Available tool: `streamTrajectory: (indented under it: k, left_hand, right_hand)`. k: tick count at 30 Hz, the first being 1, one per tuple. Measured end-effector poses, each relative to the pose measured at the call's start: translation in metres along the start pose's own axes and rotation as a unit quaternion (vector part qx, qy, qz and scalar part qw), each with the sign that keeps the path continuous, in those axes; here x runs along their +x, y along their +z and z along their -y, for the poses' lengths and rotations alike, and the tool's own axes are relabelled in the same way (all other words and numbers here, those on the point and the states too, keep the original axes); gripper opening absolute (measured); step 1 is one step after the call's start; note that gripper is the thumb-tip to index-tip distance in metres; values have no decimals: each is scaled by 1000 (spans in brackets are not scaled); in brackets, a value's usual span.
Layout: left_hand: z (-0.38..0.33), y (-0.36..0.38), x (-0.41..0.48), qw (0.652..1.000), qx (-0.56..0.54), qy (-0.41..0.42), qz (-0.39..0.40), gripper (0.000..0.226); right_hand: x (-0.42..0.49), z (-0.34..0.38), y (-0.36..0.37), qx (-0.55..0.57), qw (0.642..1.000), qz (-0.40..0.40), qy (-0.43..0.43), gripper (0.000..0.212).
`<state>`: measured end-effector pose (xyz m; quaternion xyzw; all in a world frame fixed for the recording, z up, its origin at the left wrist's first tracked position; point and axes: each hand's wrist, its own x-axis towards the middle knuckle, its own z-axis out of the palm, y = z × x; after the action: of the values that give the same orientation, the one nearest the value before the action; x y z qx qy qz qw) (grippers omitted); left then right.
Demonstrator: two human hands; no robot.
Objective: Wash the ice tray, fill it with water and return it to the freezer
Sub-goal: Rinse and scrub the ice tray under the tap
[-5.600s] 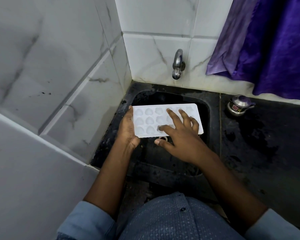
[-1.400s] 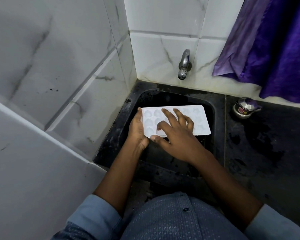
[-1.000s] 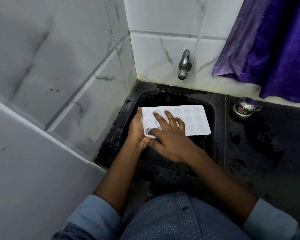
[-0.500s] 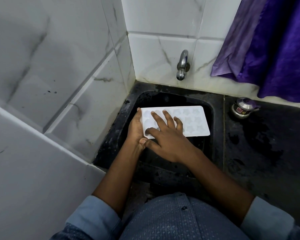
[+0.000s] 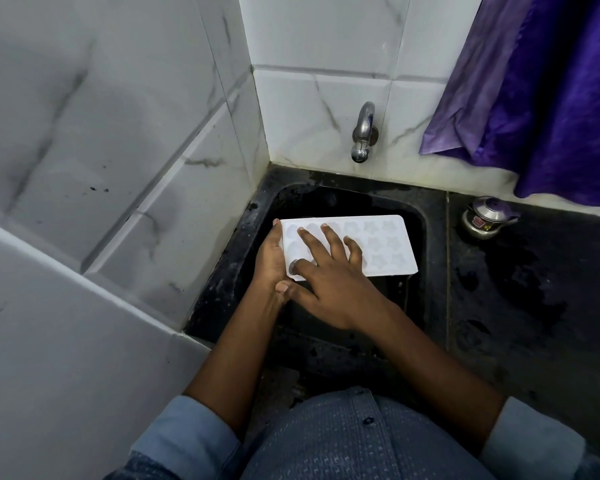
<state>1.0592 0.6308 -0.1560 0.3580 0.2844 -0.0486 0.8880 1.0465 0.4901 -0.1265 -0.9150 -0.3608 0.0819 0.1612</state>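
A white ice tray (image 5: 385, 244) with heart and star moulds is held flat over the black sink (image 5: 423, 216). My left hand (image 5: 269, 254) grips the tray's left end, its thumb along the edge. My right hand (image 5: 329, 275) lies on top of the tray's left half with straight, spread fingers touching the moulds. The tray's right half is uncovered. A steel tap (image 5: 362, 133) sticks out of the tiled wall above the sink; no water runs from it.
A small steel pot (image 5: 484, 218) stands on the wet black counter (image 5: 534, 289) right of the sink. A purple cloth (image 5: 541, 91) hangs at the upper right. White marble tiles (image 5: 136, 133) close in the left side.
My right hand has slid leftward across the tray, from its middle to its left half. My left hand keeps its hold on the left end.
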Motion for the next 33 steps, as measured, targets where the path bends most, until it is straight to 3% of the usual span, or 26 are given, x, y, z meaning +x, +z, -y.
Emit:
streamTrajectory:
  k: [12, 22, 28, 31, 33]
  left_hand:
    - [-2, 5, 0, 1000, 0, -8, 5, 75]
    - [0, 6, -6, 1000, 8, -4, 6, 74]
    - [3, 2, -5, 1000, 16, -3, 0, 74]
    - [2, -3, -1, 1000, 15, 9, -11, 73]
    - [-1, -5, 0, 999, 15, 22, -19, 72]
  right_hand:
    - [3, -3, 2, -15, 1000, -6, 5, 76]
    - [2, -1, -2, -17, 1000, -3, 4, 92]
    - [-2, 0, 2, -7, 1000, 9, -11, 77]
    - [-5, -6, -4, 41, 998, -31, -29, 71]
    - [-5, -18, -11, 112, 987, -114, -13, 59]
